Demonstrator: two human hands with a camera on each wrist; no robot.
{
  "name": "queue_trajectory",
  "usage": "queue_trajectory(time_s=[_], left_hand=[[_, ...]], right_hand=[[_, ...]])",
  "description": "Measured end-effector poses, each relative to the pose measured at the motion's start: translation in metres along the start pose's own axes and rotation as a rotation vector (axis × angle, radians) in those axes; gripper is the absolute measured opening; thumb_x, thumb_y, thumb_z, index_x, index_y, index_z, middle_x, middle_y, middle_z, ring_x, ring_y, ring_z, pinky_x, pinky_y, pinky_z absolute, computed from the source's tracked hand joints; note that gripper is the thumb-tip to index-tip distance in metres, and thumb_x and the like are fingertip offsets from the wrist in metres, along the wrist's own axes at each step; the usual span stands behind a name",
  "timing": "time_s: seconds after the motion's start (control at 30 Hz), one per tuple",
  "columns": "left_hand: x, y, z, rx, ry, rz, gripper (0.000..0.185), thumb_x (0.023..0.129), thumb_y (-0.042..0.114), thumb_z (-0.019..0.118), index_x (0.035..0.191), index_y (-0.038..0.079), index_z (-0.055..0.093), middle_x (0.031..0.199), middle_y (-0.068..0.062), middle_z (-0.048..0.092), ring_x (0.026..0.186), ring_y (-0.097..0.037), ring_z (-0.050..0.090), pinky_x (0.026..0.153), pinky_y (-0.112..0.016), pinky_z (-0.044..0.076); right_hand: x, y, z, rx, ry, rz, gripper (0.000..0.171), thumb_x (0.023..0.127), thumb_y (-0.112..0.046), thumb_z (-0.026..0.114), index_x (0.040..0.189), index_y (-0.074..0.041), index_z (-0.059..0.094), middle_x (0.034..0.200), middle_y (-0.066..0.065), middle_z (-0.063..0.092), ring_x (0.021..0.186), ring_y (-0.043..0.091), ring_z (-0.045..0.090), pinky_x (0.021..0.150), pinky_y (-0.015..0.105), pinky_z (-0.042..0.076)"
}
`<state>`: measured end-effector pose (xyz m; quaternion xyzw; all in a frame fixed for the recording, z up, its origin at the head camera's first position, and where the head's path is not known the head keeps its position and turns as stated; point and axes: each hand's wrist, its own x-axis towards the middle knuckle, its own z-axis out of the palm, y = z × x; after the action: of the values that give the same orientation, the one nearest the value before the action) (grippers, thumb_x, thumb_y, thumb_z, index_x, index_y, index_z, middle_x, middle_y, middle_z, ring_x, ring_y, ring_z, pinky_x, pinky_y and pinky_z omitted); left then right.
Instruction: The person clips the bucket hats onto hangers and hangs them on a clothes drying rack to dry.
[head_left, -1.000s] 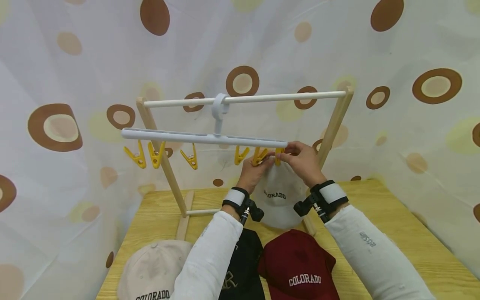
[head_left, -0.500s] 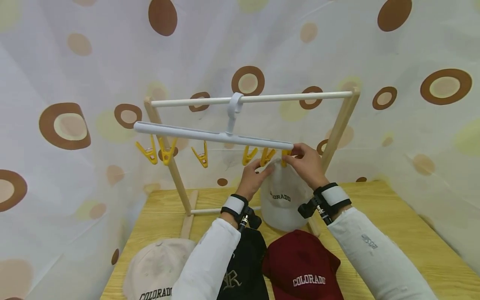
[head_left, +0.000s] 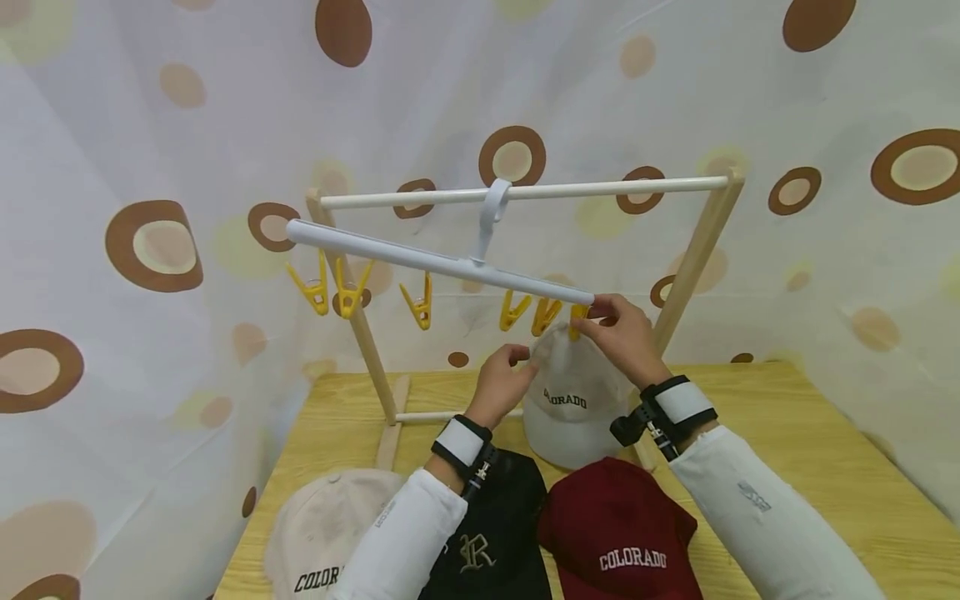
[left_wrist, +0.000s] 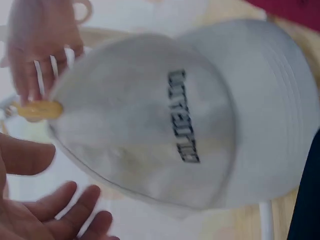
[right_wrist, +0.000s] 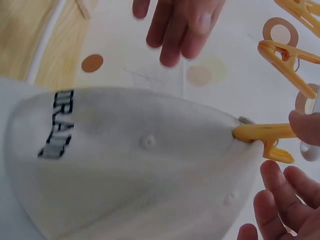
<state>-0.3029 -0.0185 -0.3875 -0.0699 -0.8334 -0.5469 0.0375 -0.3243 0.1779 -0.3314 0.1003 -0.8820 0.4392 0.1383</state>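
A white baseball cap [head_left: 573,392] lettered COLORADO hangs by its crown from a yellow clothespin [head_left: 577,321] at the right end of a pale hanger [head_left: 442,262]. My right hand [head_left: 622,337] is at that clothespin. In the right wrist view its thumb is right at one handle of the clothespin [right_wrist: 262,131], while the other fingers, loosely bent, stay apart from it. My left hand [head_left: 501,383] is beside the cap's left side, fingers relaxed and holding nothing; in the left wrist view a gap shows between its fingers [left_wrist: 75,210] and the cap [left_wrist: 140,120].
A wooden rack with a white rod [head_left: 600,189] carries the hanger, which slopes down to the right. Several more yellow clothespins [head_left: 420,304] dangle from it. A beige cap [head_left: 330,525], a black cap [head_left: 498,517] and a maroon cap [head_left: 618,525] lie on the table [head_left: 780,467] in front.
My left hand has drawn down and away from the cap's top. The hanger's right end has sunk and its left end risen. The right hand has stayed at the clothespin, and the view has shifted.
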Motion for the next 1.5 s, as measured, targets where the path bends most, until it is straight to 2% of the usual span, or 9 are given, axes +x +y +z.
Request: queue_trajectory(time_s=[0.2, 0.33, 0.47, 0.63, 0.87, 1.13, 1.3, 1.43, 1.5], left_hand=[[-0.022, 0.01, -0.01, 0.041, -0.033, 0.015, 0.041, 0.099, 0.027, 0.055, 0.133, 0.003, 0.059, 0.137, -0.014, 0.06, 0.132, -0.034, 0.052, 0.105, -0.048, 0.046], [-0.037, 0.022, -0.013, -0.045, -0.139, 0.004, 0.043, 0.1, 0.028, 0.054, 0.136, 0.005, 0.057, 0.141, -0.012, 0.055, 0.135, -0.032, 0.048, 0.107, -0.048, 0.043], [-0.052, 0.036, -0.015, -0.12, -0.22, 0.017, 0.043, 0.099, 0.029, 0.056, 0.137, 0.008, 0.056, 0.143, -0.01, 0.054, 0.137, -0.031, 0.046, 0.109, -0.049, 0.041], [-0.062, 0.046, -0.01, -0.06, -0.224, 0.113, 0.038, 0.099, 0.027, 0.057, 0.133, 0.01, 0.059, 0.138, -0.011, 0.058, 0.131, -0.03, 0.05, 0.106, -0.046, 0.043], [-0.07, 0.046, 0.004, 0.065, -0.256, 0.15, 0.04, 0.099, 0.029, 0.058, 0.133, 0.008, 0.059, 0.133, -0.011, 0.06, 0.122, -0.028, 0.056, 0.093, -0.032, 0.048], [-0.077, 0.039, 0.016, 0.178, -0.256, 0.164, 0.036, 0.098, 0.025, 0.059, 0.127, 0.003, 0.062, 0.13, -0.01, 0.064, 0.119, -0.027, 0.061, 0.094, -0.03, 0.051], [-0.082, 0.035, 0.024, 0.301, -0.325, 0.194, 0.037, 0.098, 0.029, 0.058, 0.126, 0.004, 0.064, 0.129, -0.009, 0.065, 0.12, -0.026, 0.061, 0.096, -0.03, 0.051], [-0.083, 0.029, 0.031, 0.386, -0.352, 0.22, 0.037, 0.097, 0.029, 0.06, 0.123, 0.004, 0.067, 0.124, -0.009, 0.069, 0.115, -0.024, 0.064, 0.092, -0.028, 0.052], [-0.083, 0.026, 0.034, 0.413, -0.354, 0.224, 0.037, 0.096, 0.03, 0.061, 0.122, 0.004, 0.068, 0.122, -0.009, 0.07, 0.112, -0.024, 0.066, 0.09, -0.028, 0.053]], right_hand=[[-0.014, -0.002, -0.011, -0.045, 0.008, -0.098, 0.064, 0.094, -0.031, 0.067, 0.143, 0.001, 0.042, 0.133, 0.026, 0.056, 0.117, 0.043, 0.055, 0.097, 0.056, 0.047], [-0.026, -0.008, -0.019, -0.125, 0.13, -0.202, 0.06, 0.093, -0.024, 0.069, 0.14, 0.005, 0.045, 0.137, 0.029, 0.052, 0.117, 0.046, 0.054, 0.096, 0.06, 0.045], [-0.038, -0.015, -0.027, -0.148, 0.239, -0.285, 0.051, 0.091, -0.014, 0.069, 0.134, 0.006, 0.052, 0.13, 0.029, 0.055, 0.112, 0.046, 0.054, 0.09, 0.059, 0.044], [-0.054, -0.025, -0.04, -0.143, 0.249, -0.36, 0.045, 0.09, -0.008, 0.07, 0.13, 0.006, 0.055, 0.124, 0.027, 0.058, 0.107, 0.041, 0.054, 0.085, 0.05, 0.043], [-0.085, -0.041, -0.066, -0.08, 0.086, -0.29, 0.052, 0.095, -0.014, 0.065, 0.142, -0.002, 0.046, 0.133, 0.022, 0.057, 0.114, 0.03, 0.053, 0.087, 0.024, 0.039], [-0.103, -0.037, -0.085, -0.084, 0.03, -0.311, 0.054, 0.093, -0.01, 0.066, 0.143, -0.006, 0.045, 0.13, 0.018, 0.061, 0.11, -0.012, 0.044, 0.085, 0.01, 0.038], [-0.103, -0.009, -0.1, -0.186, -0.085, -0.241, 0.045, 0.096, -0.017, 0.065, 0.137, -0.004, 0.049, 0.128, 0.02, 0.061, 0.11, -0.004, 0.048, 0.081, 0.012, 0.04], [-0.1, 0.015, -0.113, -0.268, -0.202, -0.163, 0.04, 0.099, -0.023, 0.06, 0.133, -0.002, 0.052, 0.129, 0.022, 0.06, 0.116, 0.024, 0.055, 0.079, 0.015, 0.045], [-0.099, 0.024, -0.116, -0.288, -0.246, -0.12, 0.042, 0.1, -0.027, 0.059, 0.133, -0.002, 0.052, 0.129, 0.023, 0.06, 0.118, 0.034, 0.056, 0.08, 0.022, 0.051]])
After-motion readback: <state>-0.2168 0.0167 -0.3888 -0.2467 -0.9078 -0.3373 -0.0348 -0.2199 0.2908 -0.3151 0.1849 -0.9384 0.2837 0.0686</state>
